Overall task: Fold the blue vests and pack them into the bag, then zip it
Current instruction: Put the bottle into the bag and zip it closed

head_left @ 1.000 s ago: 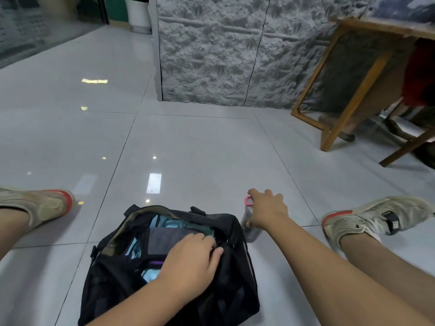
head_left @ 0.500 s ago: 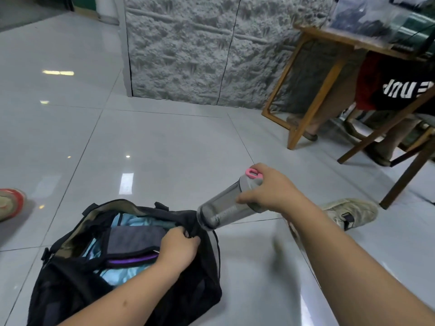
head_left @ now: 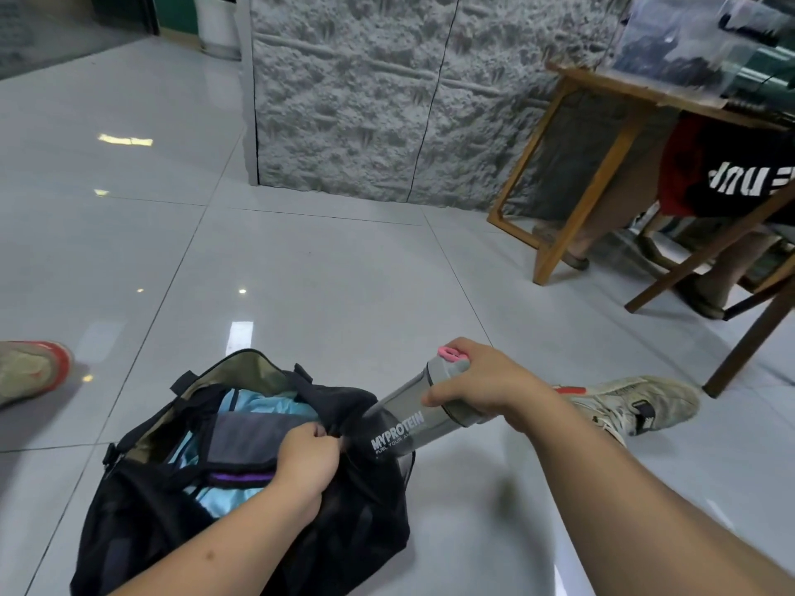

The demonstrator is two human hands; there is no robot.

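Note:
A black duffel bag [head_left: 142,505] lies open on the tiled floor between my legs. Light blue vests [head_left: 262,402] show inside it, under a grey pouch [head_left: 249,436] with a purple stripe. My left hand [head_left: 303,462] grips the bag's right-hand edge at the opening. My right hand [head_left: 482,380] holds a grey shaker bottle [head_left: 413,419] with a pink cap loop near its lid. The bottle is tilted, its base pushed into the bag's right end.
My two shoes lie on the floor, the left shoe [head_left: 30,372] and the right shoe [head_left: 636,402]. A wooden table [head_left: 602,174] stands at the right with a seated person's legs under it. A rough grey wall panel [head_left: 387,101] stands behind.
My right hand lifted the bottle off the floor, tilted it and moved its base to the bag's right end. My left hand shifted from the pouch to grip the bag's edge.

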